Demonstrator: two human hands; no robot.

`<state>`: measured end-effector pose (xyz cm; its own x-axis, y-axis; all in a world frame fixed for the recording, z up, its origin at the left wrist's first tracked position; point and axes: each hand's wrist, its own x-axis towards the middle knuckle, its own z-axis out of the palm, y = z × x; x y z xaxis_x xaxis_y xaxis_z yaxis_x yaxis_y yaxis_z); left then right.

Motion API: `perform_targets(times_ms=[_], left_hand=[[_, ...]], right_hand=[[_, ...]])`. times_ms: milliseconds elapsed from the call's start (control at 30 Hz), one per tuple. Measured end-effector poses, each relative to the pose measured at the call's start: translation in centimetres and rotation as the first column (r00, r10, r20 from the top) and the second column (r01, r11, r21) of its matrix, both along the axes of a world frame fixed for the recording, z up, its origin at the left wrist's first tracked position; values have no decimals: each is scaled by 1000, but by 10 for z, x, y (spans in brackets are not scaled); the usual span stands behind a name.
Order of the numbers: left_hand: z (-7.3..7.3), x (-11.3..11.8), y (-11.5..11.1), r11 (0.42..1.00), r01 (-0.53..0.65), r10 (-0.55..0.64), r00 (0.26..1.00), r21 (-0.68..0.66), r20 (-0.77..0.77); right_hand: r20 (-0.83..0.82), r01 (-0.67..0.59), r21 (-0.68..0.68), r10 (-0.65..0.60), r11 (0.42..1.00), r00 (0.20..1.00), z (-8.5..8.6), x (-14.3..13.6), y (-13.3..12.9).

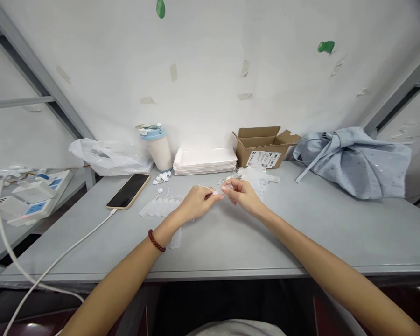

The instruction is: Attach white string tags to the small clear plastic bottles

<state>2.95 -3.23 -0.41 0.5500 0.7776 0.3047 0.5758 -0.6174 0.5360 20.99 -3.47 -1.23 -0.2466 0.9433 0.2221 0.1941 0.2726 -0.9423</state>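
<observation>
My left hand [199, 200] and right hand [244, 193] both have fingers pinched nearly closed on a small translucent white plastic piece [218, 191]. It's right between the fingertips, long axis seemingly side to side, neither hand nearer. Loose pile of translucent plastic pieces [255, 175] just beyond right; overlapping row of translucent plastic tabs [159, 207] beside left.

Dark red beaded bracelet [156, 241] (left wrist [167, 229]), bare forearms [301, 244], grey clothing [236, 328]

Table [336, 238], grey. Phone [129, 191]; plastic bag [115, 159]; blue-lidded cup [160, 153]; white stack [206, 162]; open cardboard box [245, 151]; cloth bag [367, 163]; small white bits [162, 178]; translucent row [160, 207]; translucent heap [255, 175].
</observation>
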Motion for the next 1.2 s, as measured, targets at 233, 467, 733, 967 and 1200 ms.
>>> perform_targets(times_ms=[233,467,733,967,1200], left_hand=[[-10,0,0,775,44,190,935,630,-300],[-11,3,-2,688,114,207,916,717,-345],[0,0,1,967,21,7,994,255,-107],[0,-2,2,984,76,-62,994,161,-95],[-11,-2,2,913,56,40,974,403,-225]], right_hand=[[-319,-65,-182,3,981,948,-2,-4,-1],[-373,-77,-315,-49,946,927,1,-6,-5],[-361,-103,-221,17,970,932,-1,-4,0],[-311,-93,-221,20,971,950,-6,-4,2],[-305,-66,-326,-38,943,952,-4,-6,-1]])
